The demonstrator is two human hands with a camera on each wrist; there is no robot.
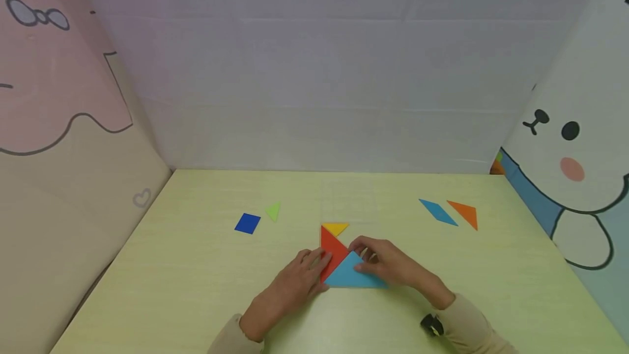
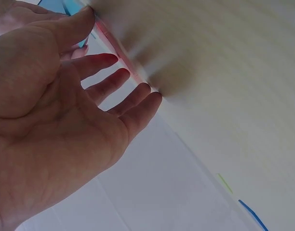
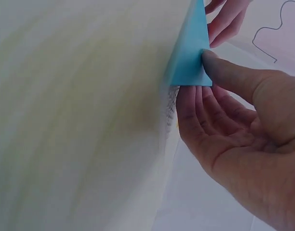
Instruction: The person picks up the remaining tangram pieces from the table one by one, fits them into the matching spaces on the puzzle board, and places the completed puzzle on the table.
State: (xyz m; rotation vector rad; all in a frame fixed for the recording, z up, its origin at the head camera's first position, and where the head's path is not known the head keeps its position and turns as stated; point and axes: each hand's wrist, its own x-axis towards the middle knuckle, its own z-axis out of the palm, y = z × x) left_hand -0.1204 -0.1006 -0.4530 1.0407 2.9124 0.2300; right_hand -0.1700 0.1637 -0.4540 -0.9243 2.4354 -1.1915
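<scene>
In the head view, my left hand (image 1: 294,284) rests its fingertips on a large red triangle (image 1: 337,250) lying on the table. My right hand (image 1: 387,261) pinches a large light blue triangle (image 1: 350,275), thumb on its face and fingers at its far edge. One edge of the light blue piece lies along the red one. Past the red triangle's tip lies a small yellow triangle (image 1: 336,228), partly covered. In the right wrist view the light blue triangle (image 3: 192,57) looks tilted up from the table. The left wrist view shows the red triangle edge-on beneath my fingertips.
Toward the left lie a dark blue square (image 1: 248,223) and a small green triangle (image 1: 273,212). On the right are a light blue parallelogram (image 1: 438,212) and an orange triangle (image 1: 466,214). White and printed sheets wall the table at the back and sides.
</scene>
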